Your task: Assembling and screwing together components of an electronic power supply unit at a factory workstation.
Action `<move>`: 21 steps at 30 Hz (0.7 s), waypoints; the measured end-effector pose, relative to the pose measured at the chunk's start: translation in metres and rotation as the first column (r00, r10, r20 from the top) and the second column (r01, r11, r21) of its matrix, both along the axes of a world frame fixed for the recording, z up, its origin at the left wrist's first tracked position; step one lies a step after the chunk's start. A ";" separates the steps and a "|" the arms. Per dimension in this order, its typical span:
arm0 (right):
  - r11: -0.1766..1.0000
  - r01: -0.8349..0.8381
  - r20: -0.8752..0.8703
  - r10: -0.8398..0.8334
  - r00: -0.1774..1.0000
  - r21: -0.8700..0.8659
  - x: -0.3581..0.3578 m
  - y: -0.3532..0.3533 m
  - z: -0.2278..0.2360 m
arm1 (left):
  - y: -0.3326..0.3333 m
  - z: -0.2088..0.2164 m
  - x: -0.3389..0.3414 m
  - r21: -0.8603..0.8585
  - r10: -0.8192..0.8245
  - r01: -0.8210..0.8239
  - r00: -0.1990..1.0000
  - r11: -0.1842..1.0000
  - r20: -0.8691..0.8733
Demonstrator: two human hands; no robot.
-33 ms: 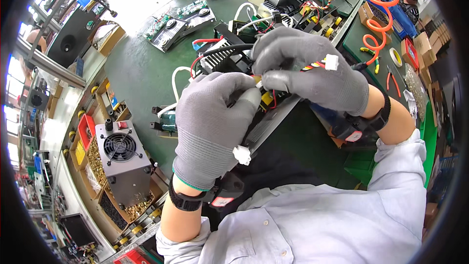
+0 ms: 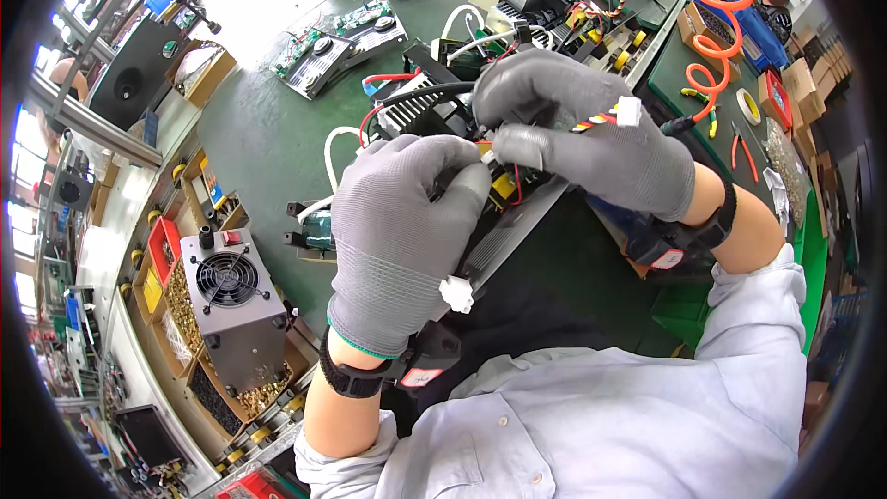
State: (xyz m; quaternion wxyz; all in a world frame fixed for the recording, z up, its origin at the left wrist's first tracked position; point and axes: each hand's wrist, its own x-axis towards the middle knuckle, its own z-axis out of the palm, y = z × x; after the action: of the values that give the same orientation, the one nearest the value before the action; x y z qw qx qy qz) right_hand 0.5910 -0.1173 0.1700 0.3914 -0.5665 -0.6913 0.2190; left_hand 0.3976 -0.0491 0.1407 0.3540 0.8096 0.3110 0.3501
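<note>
In front of me lies an electronic assembly with a finned metal heatsink (image 2: 416,113), a long metal plate (image 2: 517,226) and yellow-wrapped components (image 2: 504,187). My left hand (image 2: 407,222), in a grey glove, is closed over it, thumb and forefinger pinched beside a small white part (image 2: 488,157). What lies between those fingertips is hidden. My right hand (image 2: 591,134), also gloved, is curled from the right, its fingers closed near the left fingertips; what it holds is hidden. A red-yellow-black wire bundle with a white connector (image 2: 628,112) rests over it. Another white connector (image 2: 455,294) hangs by my left wrist.
At the left a grey metal box with a fan (image 2: 229,282) stands among bins of small brass parts (image 2: 180,300). Circuit boards on metal bases (image 2: 342,46) lie farther back. On the right are a coiled orange hose (image 2: 711,65), red-handled pliers (image 2: 742,152) and a tape roll (image 2: 748,108).
My right hand has shifted very slightly left, its thumb nearer my left fingertips. My left hand has barely moved, and the assembly looks the same.
</note>
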 end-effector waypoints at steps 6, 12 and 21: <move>0.991 0.102 -0.427 -0.129 0.895 -0.086 -0.009 -0.007 -0.026 | 0.011 0.000 0.008 0.292 0.034 0.017 0.986 0.956 -0.166; 0.996 0.078 -0.535 -0.089 0.840 -0.043 -0.011 -0.005 -0.033 | 0.015 0.012 0.008 0.055 -0.040 0.056 0.966 0.997 -0.257; 0.997 0.057 -0.512 -0.073 0.856 -0.046 -0.011 -0.006 -0.035 | 0.011 0.007 0.012 0.189 0.025 0.015 0.978 0.982 -0.209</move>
State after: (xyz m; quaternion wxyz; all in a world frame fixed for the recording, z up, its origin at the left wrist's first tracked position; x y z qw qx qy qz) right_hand 0.5799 -0.1234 0.1355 0.5602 -0.5164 -0.5392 0.3589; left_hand 0.4097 -0.0377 0.1475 0.2397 0.8713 0.3140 0.2912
